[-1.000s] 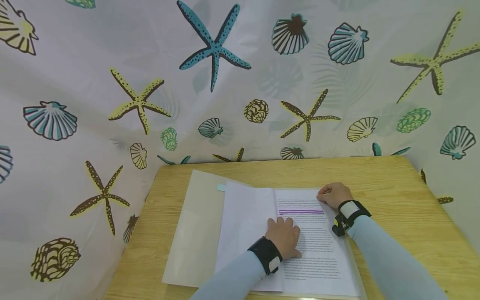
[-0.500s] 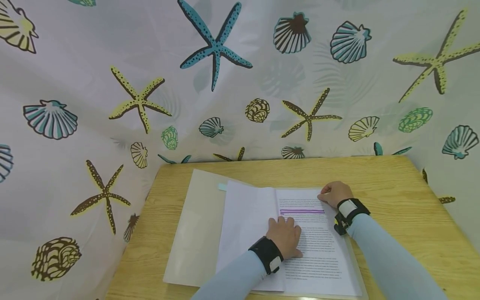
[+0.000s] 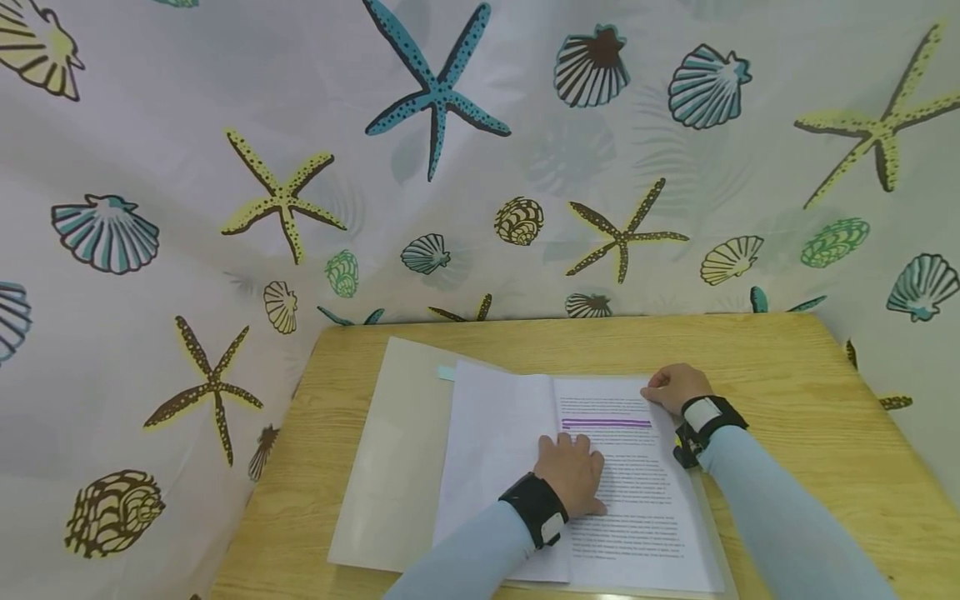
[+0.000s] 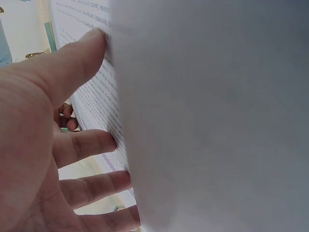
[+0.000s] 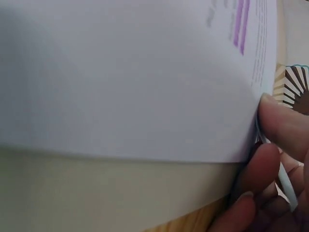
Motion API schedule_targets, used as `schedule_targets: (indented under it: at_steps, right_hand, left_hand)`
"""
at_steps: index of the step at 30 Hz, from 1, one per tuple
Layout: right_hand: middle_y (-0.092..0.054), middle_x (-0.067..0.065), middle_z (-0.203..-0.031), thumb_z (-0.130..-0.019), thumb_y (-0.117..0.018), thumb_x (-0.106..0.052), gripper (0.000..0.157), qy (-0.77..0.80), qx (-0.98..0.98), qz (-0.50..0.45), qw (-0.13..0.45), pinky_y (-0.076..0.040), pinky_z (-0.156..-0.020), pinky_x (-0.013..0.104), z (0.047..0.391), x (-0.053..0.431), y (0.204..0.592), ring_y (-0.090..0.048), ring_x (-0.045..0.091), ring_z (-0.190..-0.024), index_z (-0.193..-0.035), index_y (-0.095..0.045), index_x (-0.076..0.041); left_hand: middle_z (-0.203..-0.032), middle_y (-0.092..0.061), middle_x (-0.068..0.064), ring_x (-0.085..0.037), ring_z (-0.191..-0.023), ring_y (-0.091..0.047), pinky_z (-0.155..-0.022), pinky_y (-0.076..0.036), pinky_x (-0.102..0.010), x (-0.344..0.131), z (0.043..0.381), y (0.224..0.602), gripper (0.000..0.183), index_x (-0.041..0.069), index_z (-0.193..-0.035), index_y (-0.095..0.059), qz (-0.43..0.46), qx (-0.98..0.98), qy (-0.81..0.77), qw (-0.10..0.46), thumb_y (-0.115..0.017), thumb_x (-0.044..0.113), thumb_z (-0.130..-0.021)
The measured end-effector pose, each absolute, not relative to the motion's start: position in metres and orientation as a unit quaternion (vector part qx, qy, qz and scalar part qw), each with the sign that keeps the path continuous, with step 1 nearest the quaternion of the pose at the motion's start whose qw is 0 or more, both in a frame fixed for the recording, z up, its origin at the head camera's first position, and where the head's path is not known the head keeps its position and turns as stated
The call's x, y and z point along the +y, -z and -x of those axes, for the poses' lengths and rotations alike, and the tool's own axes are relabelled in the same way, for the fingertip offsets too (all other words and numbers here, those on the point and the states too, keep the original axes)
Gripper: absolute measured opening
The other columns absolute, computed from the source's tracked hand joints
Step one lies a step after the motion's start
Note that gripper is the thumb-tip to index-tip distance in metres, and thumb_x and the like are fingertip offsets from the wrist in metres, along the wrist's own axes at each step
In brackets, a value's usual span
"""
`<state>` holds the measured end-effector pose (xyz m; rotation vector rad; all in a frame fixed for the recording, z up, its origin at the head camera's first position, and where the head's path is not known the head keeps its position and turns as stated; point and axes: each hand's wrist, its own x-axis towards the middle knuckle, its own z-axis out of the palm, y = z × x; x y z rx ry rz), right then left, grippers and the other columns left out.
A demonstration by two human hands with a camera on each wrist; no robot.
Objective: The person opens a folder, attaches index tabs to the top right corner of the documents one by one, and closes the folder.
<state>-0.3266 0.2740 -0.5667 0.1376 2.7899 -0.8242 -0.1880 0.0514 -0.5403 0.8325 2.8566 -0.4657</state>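
A stapled-looking paper document lies open on a cream folder (image 3: 390, 467). Its right page (image 3: 622, 533) carries printed text and a purple highlighted band (image 3: 606, 423). The left hand (image 3: 572, 475) rests spread on this page near the fold, fingers pointing away. At the page's upper right corner, the right hand (image 3: 678, 387) pinches the paper between thumb and fingers. In the right wrist view a narrow pale bluish strip (image 5: 288, 187) shows between those fingers; its kind is unclear. The turned left page (image 3: 487, 467) looks blank.
A light blue tab (image 3: 446, 372) sticks out by the top of the left page. All this lies on a wooden table (image 3: 810, 417). Behind and beside it hangs a white cloth (image 3: 480, 125) with starfish and shells.
The head view has shifted very slightly. Both hands stay essentially in place, the left on the page and the right at its corner.
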Motion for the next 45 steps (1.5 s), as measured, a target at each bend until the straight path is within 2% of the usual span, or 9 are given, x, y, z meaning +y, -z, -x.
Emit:
schedule_targets:
  at_steps: [5, 15, 23, 31, 39, 45]
  right_hand:
    - [-0.061, 0.012, -0.081, -0.086, -0.068, -0.023, 0.020, 0.277, 0.953, -0.049, 0.115, -0.043, -0.059, 0.034, 0.327, 0.273, 0.564, -0.053, 0.027, -0.073, -0.088, -0.064, -0.003]
    - [-0.059, 0.009, -0.074, -0.082, -0.070, -0.038, 0.033, 0.247, 0.961, -0.047, 0.113, -0.041, -0.052, 0.033, 0.331, 0.272, 0.565, -0.052, 0.024, -0.065, -0.080, -0.064, -0.005]
    - [-0.060, 0.009, -0.074, -0.087, -0.066, -0.030, 0.027, 0.245, 0.959, -0.044, 0.136, -0.042, -0.053, 0.032, 0.336, 0.270, 0.562, -0.053, 0.024, -0.066, -0.082, -0.065, -0.004]
    - [-0.061, 0.010, -0.076, -0.082, -0.070, -0.040, 0.038, 0.231, 0.960, -0.043, 0.152, -0.043, -0.054, 0.033, 0.338, 0.270, 0.557, -0.053, 0.024, -0.067, -0.083, -0.065, -0.002]
    - [-0.062, 0.013, -0.082, -0.088, -0.064, -0.029, 0.029, 0.239, 0.959, -0.018, 0.149, -0.045, -0.056, 0.033, 0.331, 0.271, 0.549, -0.053, 0.026, -0.071, -0.090, -0.065, 0.001]
    - [-0.062, 0.015, -0.086, -0.082, -0.070, -0.038, 0.043, 0.234, 0.959, -0.012, 0.161, -0.046, -0.058, 0.035, 0.331, 0.274, 0.551, -0.054, 0.026, -0.073, -0.095, -0.063, 0.002]
  left_hand:
    - [-0.103, -0.055, 0.002, -0.021, -0.087, -0.050, -0.073, -0.044, -0.041, 0.052, 0.190, 0.542, 0.068, 0.028, -0.119, -0.057, -0.275, 0.947, 0.155, 0.061, -0.059, 0.075, -0.071]
    - [-0.102, -0.055, 0.002, -0.021, -0.085, -0.050, -0.072, -0.044, -0.041, 0.055, 0.191, 0.544, 0.069, 0.028, -0.118, -0.057, -0.271, 0.947, 0.158, 0.063, -0.058, 0.077, -0.069]
    - [-0.101, -0.056, 0.002, -0.021, -0.083, -0.049, -0.070, -0.044, -0.039, 0.055, 0.194, 0.541, 0.065, 0.027, -0.115, -0.059, -0.267, 0.949, 0.152, 0.070, -0.059, 0.076, -0.070]
    - [-0.105, -0.057, 0.001, -0.023, -0.090, -0.052, -0.075, -0.046, -0.042, 0.056, 0.196, 0.537, 0.066, 0.027, -0.116, -0.058, -0.266, 0.947, 0.158, 0.078, -0.058, 0.076, -0.071]
    - [-0.107, -0.057, 0.002, -0.023, -0.092, -0.053, -0.078, -0.046, -0.044, 0.056, 0.193, 0.533, 0.067, 0.028, -0.118, -0.057, -0.255, 0.949, 0.167, 0.083, -0.058, 0.076, -0.070]
    - [-0.107, -0.056, 0.002, -0.022, -0.094, -0.053, -0.080, -0.046, -0.044, 0.057, 0.190, 0.530, 0.067, 0.028, -0.117, -0.057, -0.251, 0.950, 0.164, 0.088, -0.058, 0.076, -0.071]
